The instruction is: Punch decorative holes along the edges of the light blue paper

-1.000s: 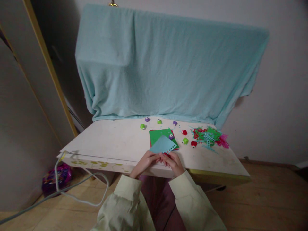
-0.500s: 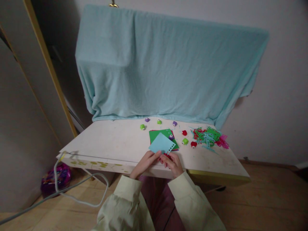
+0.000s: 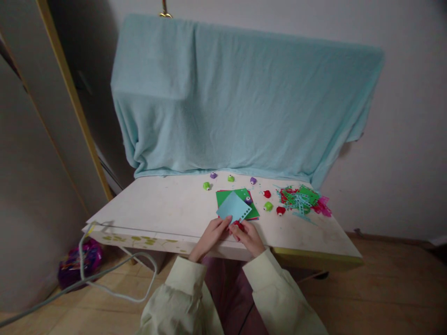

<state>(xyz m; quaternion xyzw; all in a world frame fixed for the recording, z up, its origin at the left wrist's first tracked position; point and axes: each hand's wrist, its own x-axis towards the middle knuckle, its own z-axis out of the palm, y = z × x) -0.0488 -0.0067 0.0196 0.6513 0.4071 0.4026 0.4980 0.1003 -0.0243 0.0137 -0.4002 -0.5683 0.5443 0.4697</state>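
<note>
Both hands meet at the near worktop edge: left hand pinches the blue paper, which points far, right hand squeezes a red punch

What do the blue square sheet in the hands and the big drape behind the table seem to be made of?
Light blue square sheet: likely matte craft paper; thin, flat, with punched holes along one edge. Pale turquoise drape: probably soft terry or fleece fabric; fuzzy surface, hanging in folds.

Pale wall, draped aqua blanket, white table, wooden floor, dim light.
</note>
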